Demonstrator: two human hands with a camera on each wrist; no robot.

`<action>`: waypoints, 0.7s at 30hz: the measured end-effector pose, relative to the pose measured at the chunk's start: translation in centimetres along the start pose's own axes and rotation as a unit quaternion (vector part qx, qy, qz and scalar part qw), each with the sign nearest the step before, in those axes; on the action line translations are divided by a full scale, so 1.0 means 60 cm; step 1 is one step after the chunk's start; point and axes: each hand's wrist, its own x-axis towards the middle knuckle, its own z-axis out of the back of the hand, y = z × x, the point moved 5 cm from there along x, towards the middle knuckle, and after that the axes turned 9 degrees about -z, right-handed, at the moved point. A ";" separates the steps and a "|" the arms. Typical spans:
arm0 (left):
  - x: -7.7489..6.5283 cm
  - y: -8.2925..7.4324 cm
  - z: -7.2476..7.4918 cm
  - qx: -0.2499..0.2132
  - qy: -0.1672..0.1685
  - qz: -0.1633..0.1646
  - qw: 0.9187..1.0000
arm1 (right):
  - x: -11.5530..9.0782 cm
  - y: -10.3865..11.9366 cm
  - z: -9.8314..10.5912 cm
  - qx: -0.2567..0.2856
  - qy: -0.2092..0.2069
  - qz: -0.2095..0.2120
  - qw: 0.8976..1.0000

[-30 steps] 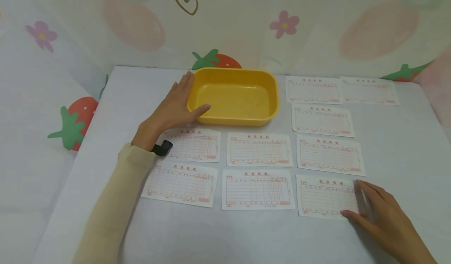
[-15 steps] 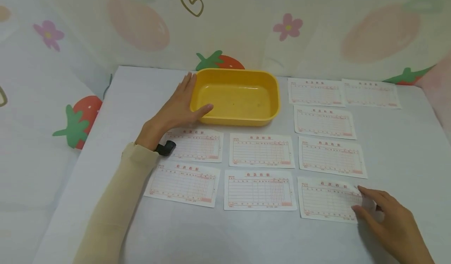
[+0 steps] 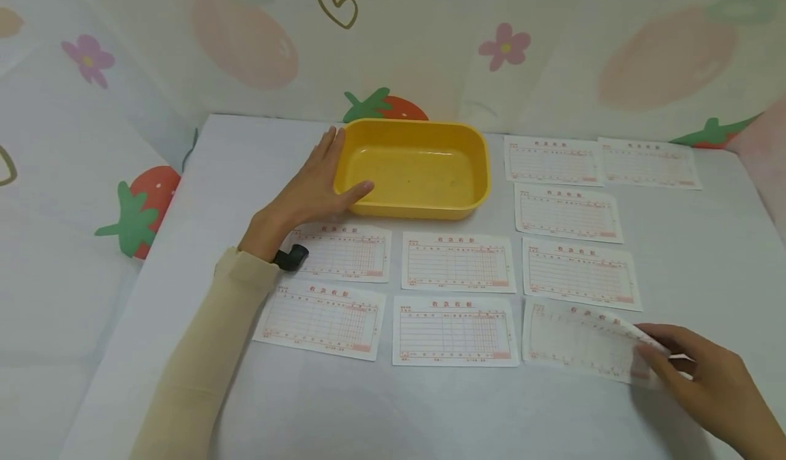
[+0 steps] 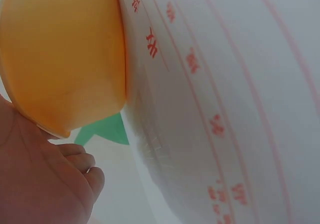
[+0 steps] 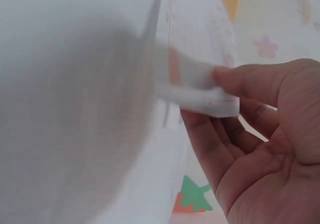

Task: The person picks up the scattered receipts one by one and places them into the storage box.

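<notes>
My right hand (image 3: 706, 371) pinches the right edge of a printed receipt slip (image 3: 583, 340) between thumb and fingers. That edge is lifted and bent, while the slip's left part stays low over the table. In the right wrist view the thumb presses on the curled paper (image 5: 215, 101), with the fingers beneath. My left hand (image 3: 313, 180) rests against the left end of a yellow plastic basin (image 3: 411, 211), fingers straight along its side and thumb over the near rim. The left wrist view shows the palm (image 4: 45, 174) touching the basin's wall (image 4: 65, 49). Inside the basin nothing lies.
Several more slips lie flat in rows: one (image 3: 456, 330) left of the lifted slip, one (image 3: 580, 274) behind it, others at the back right (image 3: 552, 162). A slip (image 3: 344, 252) lies partly under my left wrist. A patterned cloth (image 3: 430, 37) hangs behind the white table.
My right hand has taken hold of the front right slip's edge and raised it, moving slightly right. My left hand stays at the basin. The head view shifted a little.
</notes>
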 end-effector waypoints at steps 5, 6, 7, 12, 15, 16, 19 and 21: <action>0.001 0.000 0.000 0.001 0.002 0.001 1.000 | 0.011 -0.004 0.013 0.039 0.037 -0.048 0.997; 0.001 0.000 0.000 0.001 0.002 0.001 1.000 | 0.014 -0.004 0.017 0.055 0.040 -0.047 0.997; 0.000 0.001 0.000 0.000 0.002 0.002 1.000 | 0.018 -0.003 0.019 0.070 0.044 -0.046 0.996; 0.000 0.002 -0.001 -0.001 0.001 0.003 1.000 | 0.037 0.008 0.034 0.149 0.040 -0.032 0.988; 0.000 0.002 -0.001 -0.001 0.000 0.003 1.000 | 0.052 0.014 0.041 0.189 0.040 -0.034 0.981; 0.000 0.002 -0.001 -0.001 0.000 0.003 1.000 | 0.057 0.017 0.043 0.194 0.039 -0.035 0.980; -0.001 0.002 -0.001 -0.002 0.000 0.003 1.000 | 0.076 0.029 0.045 0.200 0.034 -0.041 0.978; -0.001 0.000 -0.001 -0.003 -0.001 0.000 1.000 | 0.089 0.039 0.045 0.192 0.026 -0.058 0.979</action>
